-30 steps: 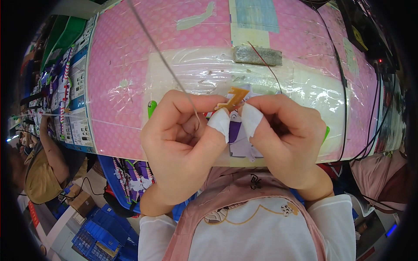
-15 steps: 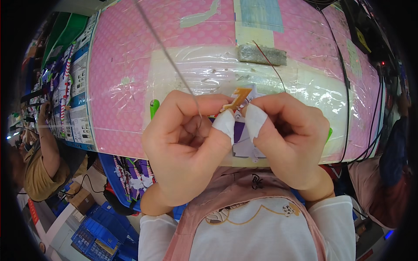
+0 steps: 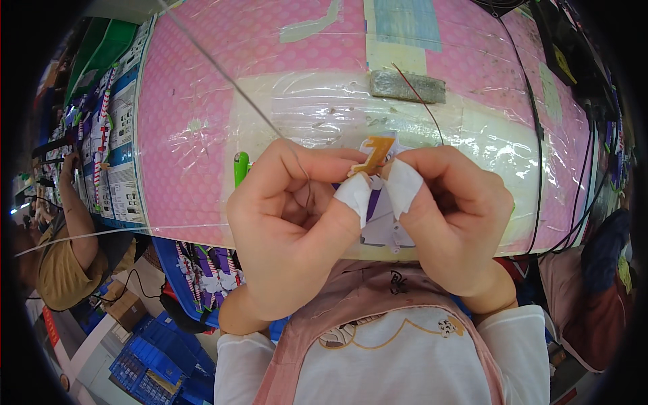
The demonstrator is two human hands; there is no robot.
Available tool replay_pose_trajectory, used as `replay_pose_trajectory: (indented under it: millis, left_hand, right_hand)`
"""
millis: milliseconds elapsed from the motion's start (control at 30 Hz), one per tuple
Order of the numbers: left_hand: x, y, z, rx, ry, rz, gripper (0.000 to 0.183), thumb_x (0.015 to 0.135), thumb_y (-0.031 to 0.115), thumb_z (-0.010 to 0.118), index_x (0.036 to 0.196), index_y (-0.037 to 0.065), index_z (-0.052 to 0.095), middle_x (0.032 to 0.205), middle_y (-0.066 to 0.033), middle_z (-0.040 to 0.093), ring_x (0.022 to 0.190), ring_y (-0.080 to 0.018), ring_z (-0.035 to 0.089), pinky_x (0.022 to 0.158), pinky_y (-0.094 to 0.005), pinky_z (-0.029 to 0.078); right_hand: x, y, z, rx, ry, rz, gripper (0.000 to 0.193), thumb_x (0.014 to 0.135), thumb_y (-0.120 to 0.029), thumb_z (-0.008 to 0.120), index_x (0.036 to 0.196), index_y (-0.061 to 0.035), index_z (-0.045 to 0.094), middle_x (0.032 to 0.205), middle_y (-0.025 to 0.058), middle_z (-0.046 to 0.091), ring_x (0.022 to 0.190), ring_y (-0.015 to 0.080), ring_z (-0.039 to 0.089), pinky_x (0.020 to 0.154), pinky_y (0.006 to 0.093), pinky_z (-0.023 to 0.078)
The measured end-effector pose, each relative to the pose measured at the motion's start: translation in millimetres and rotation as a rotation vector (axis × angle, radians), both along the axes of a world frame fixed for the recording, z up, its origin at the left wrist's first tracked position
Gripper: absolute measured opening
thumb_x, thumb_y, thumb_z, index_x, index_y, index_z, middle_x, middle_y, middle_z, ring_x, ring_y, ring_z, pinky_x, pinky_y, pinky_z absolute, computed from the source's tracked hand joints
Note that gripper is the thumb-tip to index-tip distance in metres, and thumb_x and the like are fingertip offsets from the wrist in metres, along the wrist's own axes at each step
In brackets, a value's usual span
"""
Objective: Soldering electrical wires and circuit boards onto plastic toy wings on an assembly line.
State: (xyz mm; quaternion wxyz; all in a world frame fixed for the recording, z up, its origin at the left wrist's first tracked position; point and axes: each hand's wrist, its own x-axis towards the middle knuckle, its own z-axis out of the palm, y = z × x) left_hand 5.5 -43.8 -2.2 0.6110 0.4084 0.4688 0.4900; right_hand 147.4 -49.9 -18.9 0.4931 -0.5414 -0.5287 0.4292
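Pinched between left hand [image 3: 290, 229] and right hand [image 3: 449, 216], both closed on it, an orange strip [image 3: 375, 154] is held above the worktop [image 3: 189, 121] near its front edge, long axis pointing up-right; bare worktop lies beyond.

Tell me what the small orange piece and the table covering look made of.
Orange piece: looks like thin card or foam sheet, matte, flat cut edges; unclear which. Table covering: pink dotted sheet under clear plastic film, glossy, with wrinkles and glare.

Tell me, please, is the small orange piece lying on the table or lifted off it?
Lifted: the orange piece is pinched between the taped thumbs of the left hand and right hand.
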Motion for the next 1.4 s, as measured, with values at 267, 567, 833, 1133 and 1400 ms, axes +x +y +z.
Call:
replay_pose_trajectory:
  millis: [267,567,833,1133,1400]
  left_hand:
    - [1.1,-5.8,-6.9,0.129,0.053,-0.002,0.014,0.079,-0.008,0.057,0.090,-0.003,0.049,0.100,-0.0156,0.060,0.065,-0.0022,0.054,0.051,-0.0142,0.041]
    - [-0.4,-7.1,-10.2,0.239,0.168,0.000,0.013,0.077,-0.007,0.059,0.087,-0.003,0.052,0.099,-0.0153,0.061,0.057,0.0020,0.043,0.048,-0.0129,0.035]
    - [-4.9,-1.8,-5.2,0.249,0.287,-0.032,0.012,0.072,-0.007,0.061,0.081,-0.001,0.056,0.093,-0.0133,0.063,0.053,0.0012,0.043,0.044,-0.0145,0.035]
    - [3.9,0.2,-9.8,0.755,0.747,-0.026,0.021,0.059,-0.003,0.068,0.078,-0.001,0.060,0.087,-0.0141,0.064,0.059,-0.0193,0.061,0.048,-0.0250,0.047]
    - [-4.3,4.9,-3.9,0.901,0.944,-0.193,0.023,0.063,-0.004,0.067,0.086,-0.001,0.063,0.084,-0.0151,0.063,0.062,-0.0203,0.061,0.054,-0.0241,0.048]
  right_hand:
    - [-0.7,0.5,2.5,-0.048,0.003,-0.008,0.003,0.074,0.000,0.060,0.077,0.0018,0.061,0.053,0.0023,0.056,0.046,0.0041,0.052,0.043,0.0196,0.041]
    - [-0.7,-1.1,5.9,-0.064,-0.003,0.016,0.004,0.074,-0.001,0.060,0.078,0.0023,0.060,0.055,0.0037,0.056,0.046,0.0043,0.052,0.042,0.0200,0.041]
    - [8.9,1.2,7.0,-0.177,0.128,0.162,0.011,0.079,0.000,0.057,0.088,0.0032,0.062,0.063,0.0049,0.059,0.054,0.0053,0.054,0.048,0.0191,0.042]
    - [19.1,2.3,-3.7,-0.095,0.085,0.214,0.010,0.081,-0.004,0.058,0.087,0.0034,0.061,0.065,0.0026,0.059,0.056,0.0023,0.051,0.049,0.0186,0.040]
    - [25.9,5.0,7.5,-0.256,0.200,0.296,0.012,0.083,-0.006,0.057,0.090,0.0037,0.060,0.067,0.0052,0.059,0.057,0.0040,0.050,0.048,0.0217,0.041]
